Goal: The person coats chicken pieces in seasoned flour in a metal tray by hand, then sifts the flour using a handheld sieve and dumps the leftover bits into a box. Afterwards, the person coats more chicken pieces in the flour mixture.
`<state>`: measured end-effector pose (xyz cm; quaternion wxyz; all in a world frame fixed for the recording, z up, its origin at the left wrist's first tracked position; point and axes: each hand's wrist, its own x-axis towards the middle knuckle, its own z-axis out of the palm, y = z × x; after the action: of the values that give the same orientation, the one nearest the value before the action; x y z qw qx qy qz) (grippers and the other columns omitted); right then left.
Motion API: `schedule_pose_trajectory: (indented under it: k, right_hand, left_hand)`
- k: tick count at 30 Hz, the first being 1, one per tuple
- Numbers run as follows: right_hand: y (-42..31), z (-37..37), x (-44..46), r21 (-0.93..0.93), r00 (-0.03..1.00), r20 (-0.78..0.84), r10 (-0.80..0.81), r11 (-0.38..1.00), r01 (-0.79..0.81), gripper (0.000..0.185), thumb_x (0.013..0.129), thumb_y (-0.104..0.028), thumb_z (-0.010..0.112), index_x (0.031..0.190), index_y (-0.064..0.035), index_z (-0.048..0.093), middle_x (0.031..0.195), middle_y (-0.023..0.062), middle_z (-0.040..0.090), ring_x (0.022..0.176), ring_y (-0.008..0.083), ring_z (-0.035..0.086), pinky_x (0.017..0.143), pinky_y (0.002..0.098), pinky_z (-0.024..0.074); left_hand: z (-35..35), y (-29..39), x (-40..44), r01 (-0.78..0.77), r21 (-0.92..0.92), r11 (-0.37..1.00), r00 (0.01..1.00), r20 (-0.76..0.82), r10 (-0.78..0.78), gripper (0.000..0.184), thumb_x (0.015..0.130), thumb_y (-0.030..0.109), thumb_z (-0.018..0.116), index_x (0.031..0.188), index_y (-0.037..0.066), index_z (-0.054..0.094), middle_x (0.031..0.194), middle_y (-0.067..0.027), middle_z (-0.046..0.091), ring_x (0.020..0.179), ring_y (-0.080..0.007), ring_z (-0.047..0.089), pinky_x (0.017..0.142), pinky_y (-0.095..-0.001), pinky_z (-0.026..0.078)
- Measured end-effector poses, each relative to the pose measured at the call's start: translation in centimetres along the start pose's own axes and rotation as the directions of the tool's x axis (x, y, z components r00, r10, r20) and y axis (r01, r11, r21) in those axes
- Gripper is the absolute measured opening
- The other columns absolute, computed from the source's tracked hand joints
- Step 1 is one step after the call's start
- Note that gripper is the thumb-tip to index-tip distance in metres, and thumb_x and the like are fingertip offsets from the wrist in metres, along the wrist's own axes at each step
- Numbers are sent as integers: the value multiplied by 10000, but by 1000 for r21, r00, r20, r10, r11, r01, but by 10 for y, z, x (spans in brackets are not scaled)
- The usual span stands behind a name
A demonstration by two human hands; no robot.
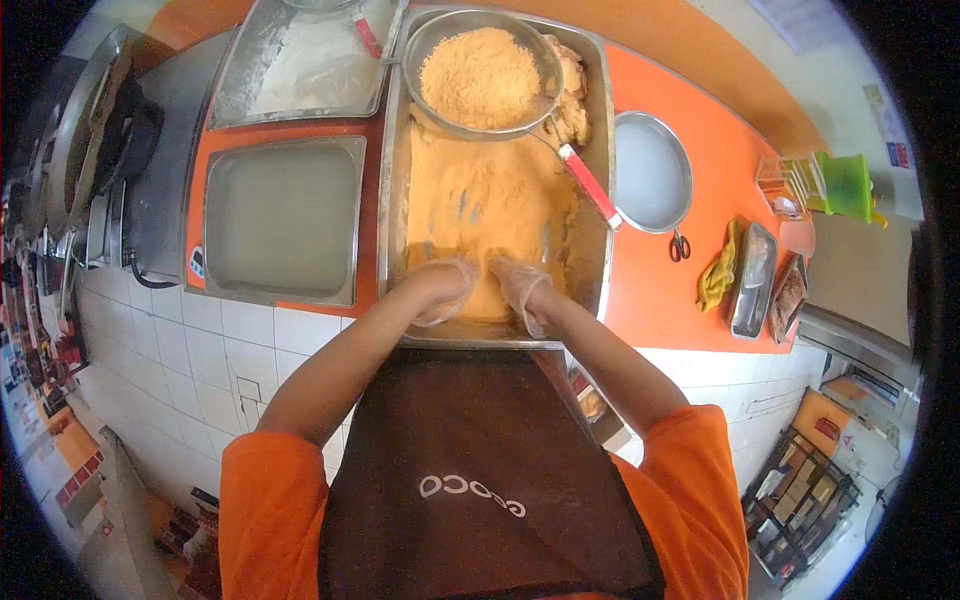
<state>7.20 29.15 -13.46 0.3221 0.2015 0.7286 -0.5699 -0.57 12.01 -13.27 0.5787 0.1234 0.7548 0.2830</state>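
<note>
Powder: Fine, pale-orange powder (490,200) covers the floor of a deep metal tray (600,110) at the counter's front edge, directly before the worker.
Texture: The layer looks dry and soft, uneven rather than levelled, with short blue-grey streaks near its middle and thin patches toward the right wall.
Left hand: In a clear, loose plastic glove, the left hand (448,288) reaches in over the near end, fingertips at the powder.
Right hand: Gloved alike, the right hand (522,288) sits just beside it, a narrow gap between them.
Grip: How far either hand is curled, and whether it has hold of any powder, cannot be told from this view.
Sieve: A round sieve (412,80) lies over the tray's far end, heaped with coarser orange crumbs (483,78); its red handle (590,187) slants across the right rim.
Far corner: Lumpy coated pieces (570,95) crowd behind the sieve at right.
Counter: A pan of cloudy liquid (357,220) stands left of the tray, a round pan (689,165) right.
</note>
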Motion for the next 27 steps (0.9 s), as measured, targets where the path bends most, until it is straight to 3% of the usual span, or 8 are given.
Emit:
schedule_pose_trajectory:
  k: [2, 6, 8, 10, 16, 21, 25, 27]
  right_hand:
    - [-11, 9, 0, 460, 978, -33, 207, 872, -169, 348, 952, -384, 476, 1041, -82, 622, 854, 17, 584, 715, 148, 497, 649, 322, 421]
    - [-2, 7, 15, 415, 968, -36, 249, 884, -213, 374, 942, -403, 507, 1077, -73, 620, 925, 27, 601, 778, 143, 519, 701, 298, 431]
    - [-43, -4, -10, 435, 951, 23, 309, 853, -288, 404, 938, -390, 532, 1143, -49, 604, 950, 24, 590, 808, 124, 508, 744, 246, 418]
    - [22, -8, 32, 250, 980, -3, 197, 950, -190, 400, 933, -381, 542, 1128, -40, 618, 960, 27, 602, 820, 128, 520, 762, 245, 429]
    - [0, -36, 37, -181, 988, -28, -154, 973, 146, 458, 990, -421, 290, 1204, -107, 545, 1047, 157, 642, 918, 266, 609, 845, 350, 459]
    - [-60, -88, 61, 82, 981, -15, -193, 978, 194, 399, 989, -336, 317, 1259, -118, 514, 1144, 153, 617, 1041, 296, 587, 895, 363, 448]
    - [-149, -133, 71, 4, 932, -171, -321, 945, 326, 373, 956, -339, 425, 1199, -81, 542, 1104, 107, 620, 996, 220, 594, 834, 362, 491]
    - [-164, -150, 100, 255, 925, -205, -319, 895, 365, 380, 922, -369, 523, 1135, -56, 562, 1073, 89, 615, 942, 199, 609, 773, 388, 534]
  left_hand:
    - [-7, 28, -25, 118, -222, 968, 993, 36, -113, 418, 970, 347, 375, 1218, 48, 529, 1238, -156, 548, 1042, -254, 538, 905, -397, 414]
    - [7, 29, -26, 105, -605, 789, 989, -18, -146, 486, 982, 393, 370, 1264, 13, 485, 1251, -131, 516, 1070, -214, 477, 942, -382, 383]
    - [2, 33, -34, 41, -597, 801, 998, -5, -55, 513, 981, 412, 374, 1296, 15, 455, 1272, -136, 495, 1117, -210, 448, 961, -378, 369]
    - [2, 31, -32, -1, -613, 790, 1000, -10, -6, 531, 980, 425, 378, 1313, 17, 441, 1282, -141, 485, 1144, -209, 434, 975, -375, 359]
    - [-22, 54, -42, -46, -618, 785, 998, -56, 15, 560, 972, 444, 390, 1334, 17, 406, 1314, -134, 453, 1178, -205, 416, 1003, -382, 331]
    - [-89, 88, -38, -276, -515, 811, 951, -25, 308, 638, 962, 484, 399, 1415, 50, 282, 1405, -119, 344, 1248, -200, 368, 1035, -416, 314]
    - [-146, 142, -34, -263, -535, 803, 964, -178, 197, 534, 965, 451, 402, 1347, 78, 404, 1314, -112, 450, 1183, -218, 444, 959, -428, 410]
    - [-168, 179, -58, -193, -530, 826, 955, -293, 36, 504, 965, 450, 394, 1289, 70, 462, 1231, -96, 512, 1099, -216, 508, 914, -405, 451]
